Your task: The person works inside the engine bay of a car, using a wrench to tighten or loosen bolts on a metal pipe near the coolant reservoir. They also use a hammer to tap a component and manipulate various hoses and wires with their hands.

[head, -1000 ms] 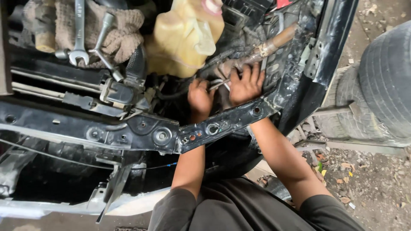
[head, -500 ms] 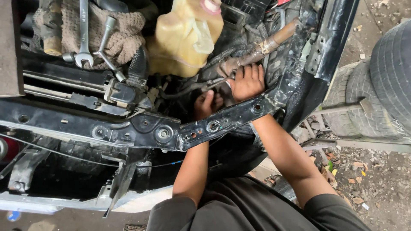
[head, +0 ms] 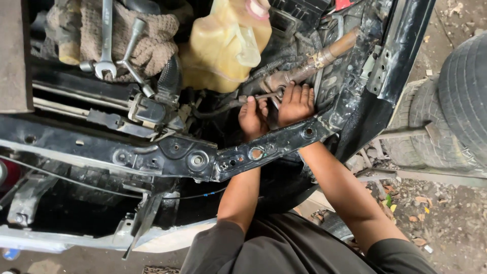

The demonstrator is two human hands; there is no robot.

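Note:
Both my arms reach over a black front crossmember (head: 193,160) into an open engine bay. My left hand (head: 252,116) is closed around the handle of a slim metal wrench (head: 263,96) that lies roughly level. My right hand (head: 296,105) sits just right of it, fingers together and curled over the wrench's head, where it meets a rusty pipe fitting (head: 284,78). The fingertips hide the joint itself. The pipe (head: 329,53) runs up to the right.
A yellowish fluid reservoir (head: 223,45) stands just left of the hands. A knitted cloth (head: 152,45) at the top left carries a spanner (head: 106,45) and a socket handle (head: 133,45). A tyre (head: 466,96) lies on littered ground at the right.
The view has drifted a little. Both hands stay at the same fitting; my left hand has shifted slightly up and right, onto the wrench handle.

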